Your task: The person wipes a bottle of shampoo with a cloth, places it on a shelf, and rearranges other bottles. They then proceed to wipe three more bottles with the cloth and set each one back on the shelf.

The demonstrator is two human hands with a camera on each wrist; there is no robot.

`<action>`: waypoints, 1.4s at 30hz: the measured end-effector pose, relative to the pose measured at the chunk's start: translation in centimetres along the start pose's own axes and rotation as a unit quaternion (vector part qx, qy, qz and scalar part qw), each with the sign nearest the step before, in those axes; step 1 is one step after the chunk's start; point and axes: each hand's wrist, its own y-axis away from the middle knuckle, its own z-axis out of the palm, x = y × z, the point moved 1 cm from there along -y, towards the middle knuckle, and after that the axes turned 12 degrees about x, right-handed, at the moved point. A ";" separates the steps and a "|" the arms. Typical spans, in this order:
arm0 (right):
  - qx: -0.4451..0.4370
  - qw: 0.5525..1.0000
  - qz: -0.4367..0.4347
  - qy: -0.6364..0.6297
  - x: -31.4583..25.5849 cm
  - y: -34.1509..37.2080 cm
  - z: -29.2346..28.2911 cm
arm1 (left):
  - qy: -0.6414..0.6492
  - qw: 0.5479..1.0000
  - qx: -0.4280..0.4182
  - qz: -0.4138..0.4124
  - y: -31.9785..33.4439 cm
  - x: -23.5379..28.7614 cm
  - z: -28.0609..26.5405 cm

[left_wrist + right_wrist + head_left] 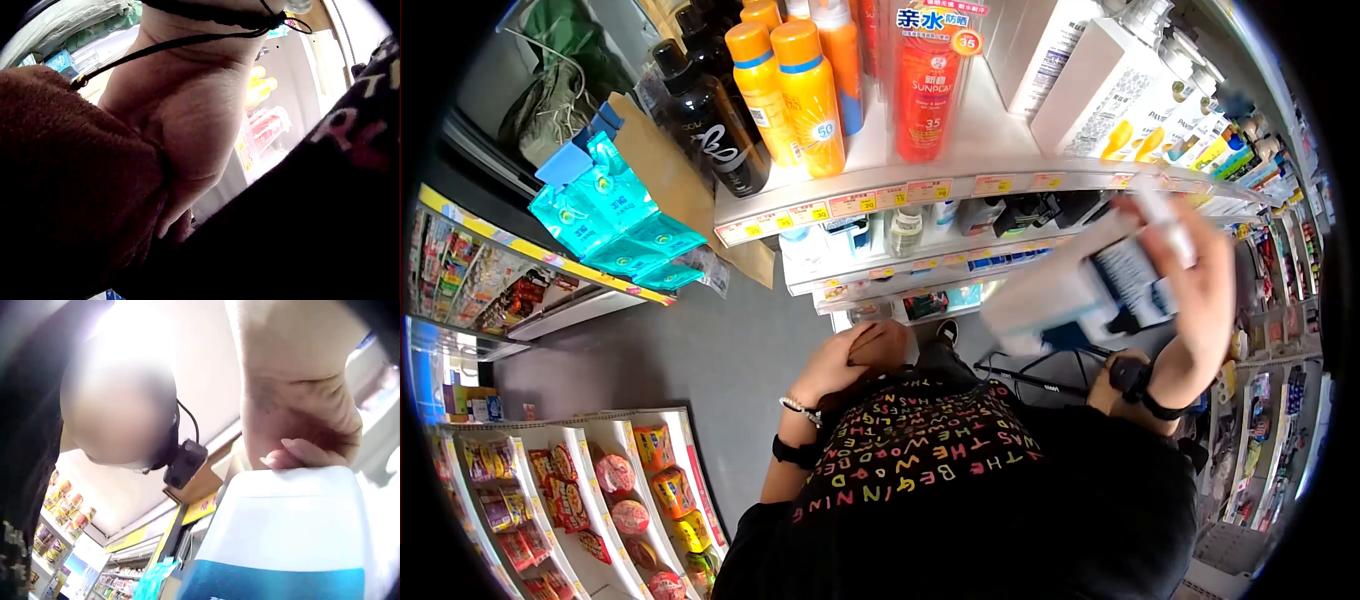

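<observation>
The left hand (825, 368) lies against brown plush fabric (69, 181), its fingers too hidden to tell. The right hand (1205, 285) curls its fingers round one end of a tilted, opaque white-and-blue plastic bottle (1090, 285), before a white shelf (997, 140) holding yellow-orange spray cans (812, 110).

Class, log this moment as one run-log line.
right hand: holds white bottle, blue band | left hand: against brown fuzzy fabric, grip unclear | shelf: orange bottles upright
</observation>
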 end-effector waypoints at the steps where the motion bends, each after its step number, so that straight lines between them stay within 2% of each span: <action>1: -0.070 0.996 0.003 0.055 1.1 0.6 0.5 | -0.003 1.000 0.003 -0.002 0.1 0.2 -0.3; 4: -0.225 0.963 0.136 0.059 5.4 3.5 4.8 | -0.011 0.999 -0.011 -0.041 0.1 0.2 -0.9; 5: -0.219 0.972 0.081 0.036 6.6 3.9 5.3 | -0.011 0.999 -0.012 -0.042 0.2 -0.1 -0.9; 6: -0.232 0.966 0.106 0.032 10.8 7.1 8.1 | -0.023 0.999 -0.008 -0.039 0.3 -0.4 -0.8; 7: -0.213 0.965 0.149 0.024 13.2 9.2 9.7 | -0.034 0.999 -0.003 -0.037 0.3 -0.6 -0.8; 9: -0.139 0.979 0.140 0.046 17.9 12.7 12.8 | -0.042 0.998 -0.002 -0.044 0.7 -0.6 -0.8; 10: -0.143 0.979 0.140 0.045 20.4 14.3 14.3 | -0.050 0.998 0.000 -0.050 0.9 -0.6 -0.8; 12: -0.042 0.988 0.114 0.093 25.1 16.6 17.2 | -0.058 0.997 0.005 -0.058 1.3 -0.3 -1.0; 13: -0.048 0.988 0.114 0.090 26.8 17.5 18.8 | -0.067 0.996 0.006 -0.063 1.6 -0.2 -1.1; 15: 0.092 0.980 0.127 0.119 29.8 18.1 21.6 | -0.061 0.996 0.023 -0.059 2.3 -0.1 -1.3; 16: 0.088 0.981 0.126 0.115 31.3 18.2 22.5 | -0.055 0.997 0.037 -0.050 2.6 -0.1 -1.4; 18: 0.138 0.927 0.342 0.071 34.6 18.0 24.0 | -0.061 0.995 0.049 -0.066 3.5 -0.7 -1.6; 19: 0.219 0.922 0.309 0.082 35.3 17.9 24.9 | -0.064 0.993 0.057 -0.079 3.7 -0.5 -1.7; 20: 0.213 0.923 0.311 0.078 36.0 17.9 25.8 | -0.068 0.992 0.059 -0.085 4.0 -0.2 -1.8; 22: 0.322 0.873 0.358 0.076 37.7 18.1 27.3 | -0.094 0.987 0.068 -0.115 4.5 0.6 -2.2; 26: 0.278 0.879 0.384 0.041 40.3 17.5 29.5 | -0.108 0.980 0.066 -0.154 5.3 0.6 -2.5; 27: 0.313 0.893 0.312 0.083 40.4 17.1 30.1 | -0.117 0.976 0.060 -0.174 5.3 0.9 -2.6; 28: 0.311 0.893 0.314 0.080 40.8 17.0 30.5 | -0.125 0.972 0.054 -0.193 5.4 1.0 -2.7; 30: 0.282 0.920 0.258 0.084 41.6 16.6 31.4 | -0.133 0.970 0.059 -0.197 5.6 0.8 -2.6; 31: 0.212 0.901 0.379 -0.004 38.7 14.9 30.1 | -0.136 0.968 0.063 -0.200 5.7 0.8 -2.7; 32: 0.211 0.900 0.380 -0.008 40.1 15.1 30.9 | -0.140 0.967 0.065 -0.201 5.6 0.8 -2.8; 34: 0.139 0.931 0.324 0.091 43.6 15.8 32.2 | -0.122 0.972 0.078 -0.185 5.7 1.2 -2.9; 35: 0.136 0.930 0.329 0.090 44.4 15.7 32.3 | -0.125 0.971 0.075 -0.189 5.8 1.1 -2.8; 37: 0.002 0.956 0.237 0.173 45.8 15.0 33.2 | -0.124 0.972 0.072 -0.187 5.6 0.8 -2.5; 38: 0.006 0.955 0.239 0.173 46.2 15.1 33.6 | -0.126 0.972 0.069 -0.183 5.4 1.0 -2.6; 40: -0.107 0.934 0.249 0.233 47.2 14.6 34.5 | -0.151 0.965 0.020 -0.212 4.7 1.4 -2.6; 42: -0.080 0.938 0.233 0.244 45.9 14.4 34.0 | -0.152 0.970 0.021 -0.189 4.1 1.2 -2.5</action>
